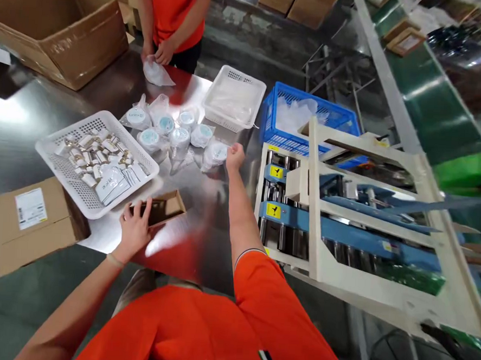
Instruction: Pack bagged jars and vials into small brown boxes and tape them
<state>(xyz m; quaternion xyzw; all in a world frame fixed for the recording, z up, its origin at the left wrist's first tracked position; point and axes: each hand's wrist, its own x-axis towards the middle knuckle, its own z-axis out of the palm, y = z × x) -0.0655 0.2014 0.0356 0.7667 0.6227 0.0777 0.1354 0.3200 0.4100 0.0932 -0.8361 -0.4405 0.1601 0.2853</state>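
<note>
My left hand grips the end of a small open cardboard box on the metal table, its fingers over the edge. The part of the box under the fingers is hidden. My right hand is closed at the side of a round, blue-labelled container in a clear plastic bag, seemingly pinching the bag. Several similar bagged containers lie in a cluster to its left. A white plastic basket, left of the small box, holds several small white-capped bottles and some printed packets.
A co-worker handles a plastic bag across the table. Cardboard boxes stand far left and another near left. A second white basket, a blue crate and a roller machine are to the right.
</note>
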